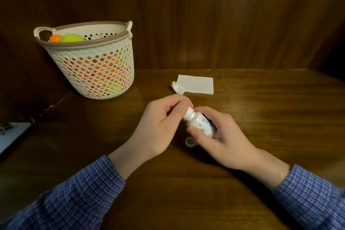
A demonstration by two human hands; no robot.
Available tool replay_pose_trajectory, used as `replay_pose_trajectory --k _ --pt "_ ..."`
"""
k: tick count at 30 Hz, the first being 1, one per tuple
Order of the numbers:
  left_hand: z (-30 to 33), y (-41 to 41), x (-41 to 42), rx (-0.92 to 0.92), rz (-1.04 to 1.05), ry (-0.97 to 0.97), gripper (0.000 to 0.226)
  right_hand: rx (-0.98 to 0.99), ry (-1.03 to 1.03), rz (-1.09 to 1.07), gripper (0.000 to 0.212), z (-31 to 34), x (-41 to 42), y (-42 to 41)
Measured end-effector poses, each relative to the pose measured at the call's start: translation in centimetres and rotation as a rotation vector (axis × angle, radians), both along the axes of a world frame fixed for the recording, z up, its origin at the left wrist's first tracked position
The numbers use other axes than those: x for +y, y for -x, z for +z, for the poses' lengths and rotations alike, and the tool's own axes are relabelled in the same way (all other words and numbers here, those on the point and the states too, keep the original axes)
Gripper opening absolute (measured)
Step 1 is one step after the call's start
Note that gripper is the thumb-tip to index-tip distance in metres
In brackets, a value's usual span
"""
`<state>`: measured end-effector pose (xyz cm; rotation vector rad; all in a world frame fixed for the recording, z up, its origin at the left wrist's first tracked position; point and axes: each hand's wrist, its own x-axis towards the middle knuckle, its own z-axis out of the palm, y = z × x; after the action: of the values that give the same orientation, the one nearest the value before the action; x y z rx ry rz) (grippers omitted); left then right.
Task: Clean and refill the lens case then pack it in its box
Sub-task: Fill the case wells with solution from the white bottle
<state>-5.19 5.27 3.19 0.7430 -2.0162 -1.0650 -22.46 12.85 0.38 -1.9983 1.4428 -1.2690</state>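
Above the wooden surface [186, 192], a small solution bottle [200, 124] is being held tilted in the right hand [220, 136] while its cap end is being pinched by the left hand [160, 123], the lens case [189, 142] lying just beneath; a steady body, arguably, is being called for as the cap is being turned.

perforated basket [89, 73] of orange and green balls [71, 38]

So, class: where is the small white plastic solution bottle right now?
Centre of the head view: the small white plastic solution bottle is gripped in the right hand, the left hand pinching its top.
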Motion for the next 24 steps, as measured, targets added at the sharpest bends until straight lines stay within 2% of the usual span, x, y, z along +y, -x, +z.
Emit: replay_pose_trajectory --k 13,17,19,21,24 --pt "-0.8 0.2 1.1 0.090 0.018 -0.068 0.031 0.003 0.010 0.027 0.026 0.2 1.0 0.0" --pt "-0.2 0.3 1.0 0.241 0.095 -0.345 0.044 -0.032 0.017 0.057 0.027 0.1 1.2 -0.2" --pt "0.2 0.2 0.7 0.315 0.042 -0.495 0.044 -0.078 0.008 0.046 0.030 0.0 1.3 -0.2" --pt "0.5 -0.1 0.6 0.406 -0.116 -0.677 0.034 -0.220 -0.053 0.056 0.034 -0.1 1.5 0.0" --pt "1.1 -0.5 0.4 0.543 -0.294 -0.978 0.026 -0.714 -0.171 0.154 0.037 0.4 1.4 0.7"
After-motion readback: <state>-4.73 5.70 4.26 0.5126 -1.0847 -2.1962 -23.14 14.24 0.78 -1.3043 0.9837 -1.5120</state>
